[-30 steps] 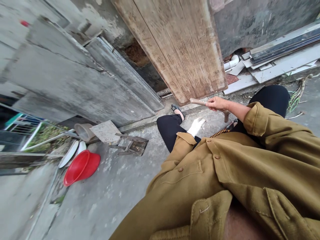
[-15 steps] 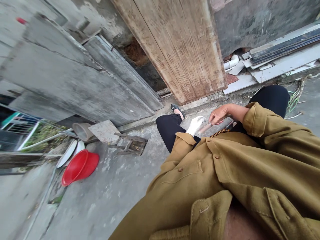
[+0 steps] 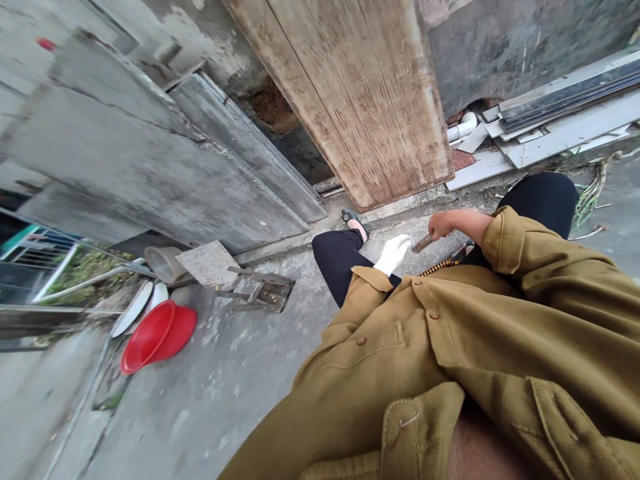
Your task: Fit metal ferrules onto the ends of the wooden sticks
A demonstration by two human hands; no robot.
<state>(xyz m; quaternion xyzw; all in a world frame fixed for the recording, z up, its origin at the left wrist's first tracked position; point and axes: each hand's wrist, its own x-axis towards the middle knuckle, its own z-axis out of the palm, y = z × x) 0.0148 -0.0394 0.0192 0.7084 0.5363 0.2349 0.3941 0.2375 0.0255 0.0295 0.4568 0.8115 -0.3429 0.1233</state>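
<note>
My left hand (image 3: 394, 255), in a white glove, is held low in front of my body between my knees. Its fingers are curled in; whatever they hold is too small to make out. My bare right hand (image 3: 441, 225) is closed round a short, flat brown tool (image 3: 423, 244), whose free end points down toward the gloved fingers. A small gap seems to part the tool from the glove. Below both hands a black-and-yellow striped thing (image 3: 436, 267) shows partly, the rest hidden by my shirt.
A wooden board (image 3: 355, 100) leans on the wall ahead, with grey slabs (image 3: 140, 147) to its left. A small wooden stool (image 3: 265, 291) and red basin (image 3: 159, 337) stand on the concrete at left. Stacked tile strips (image 3: 560, 120) lie at right.
My right hand has shifted slightly up and right. The brown tool, blurred across the glove before, now shows sharply beside it. My left hand has stayed nearly in place.
</note>
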